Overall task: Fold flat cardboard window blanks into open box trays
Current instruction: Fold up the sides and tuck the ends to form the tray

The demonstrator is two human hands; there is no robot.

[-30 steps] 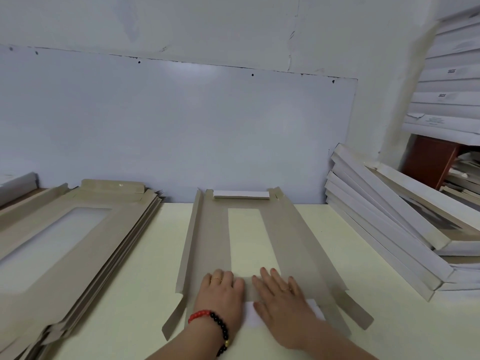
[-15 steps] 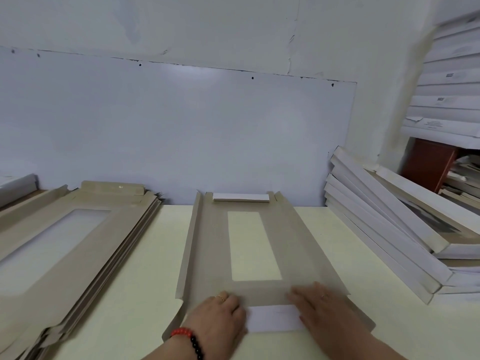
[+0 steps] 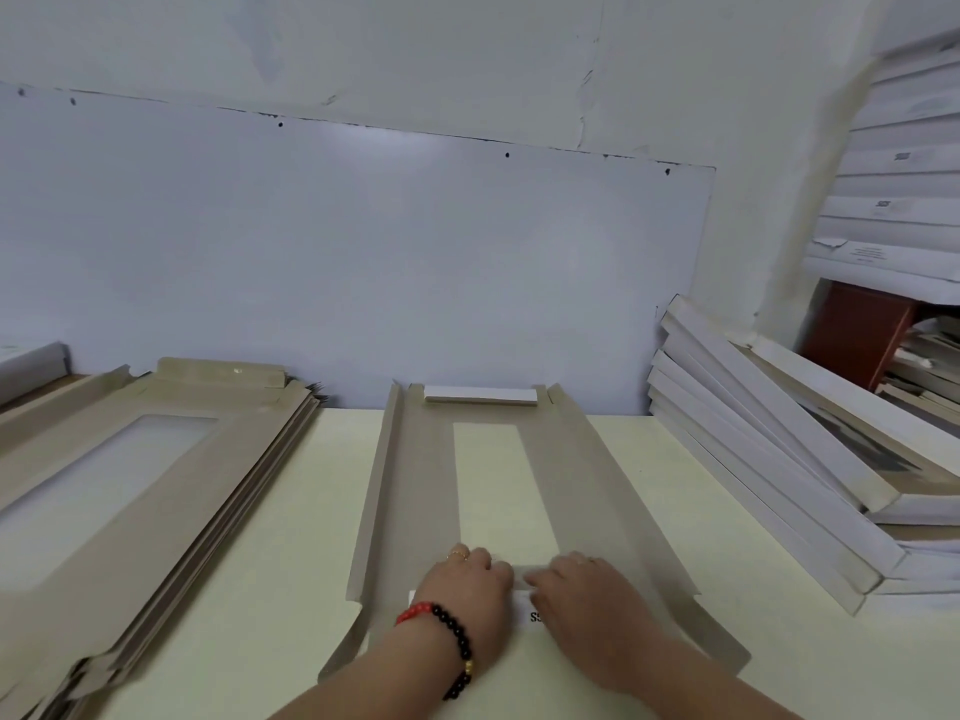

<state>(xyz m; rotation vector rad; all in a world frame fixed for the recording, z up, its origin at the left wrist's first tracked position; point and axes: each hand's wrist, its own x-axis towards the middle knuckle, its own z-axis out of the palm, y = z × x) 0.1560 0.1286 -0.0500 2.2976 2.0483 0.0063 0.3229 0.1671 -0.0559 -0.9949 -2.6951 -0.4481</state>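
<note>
One grey-brown cardboard window blank (image 3: 415, 501) lies lengthwise on the pale table (image 3: 306, 522) in front of me. Its left side flap (image 3: 378, 485) stands partly raised, and the far end flap (image 3: 480, 395) is folded over, white side up. The near end flap (image 3: 522, 605) is also folded onto the blank, showing white with black print. My left hand (image 3: 467, 589), with a red and black bead bracelet, and my right hand (image 3: 592, 605) press on this near flap side by side. Their fingertips reach the fold line just below the window cut-out (image 3: 498, 485).
A stack of flat blanks (image 3: 171, 491) lies at the left. Finished white-sided trays (image 3: 779, 459) lean in a pile at the right, with more stacked on shelves (image 3: 893, 210) above. A pale wall panel (image 3: 363, 262) closes off the table's far edge.
Half a second ago my hands were spread apart along the near flap. Now they have come back together at its middle.
</note>
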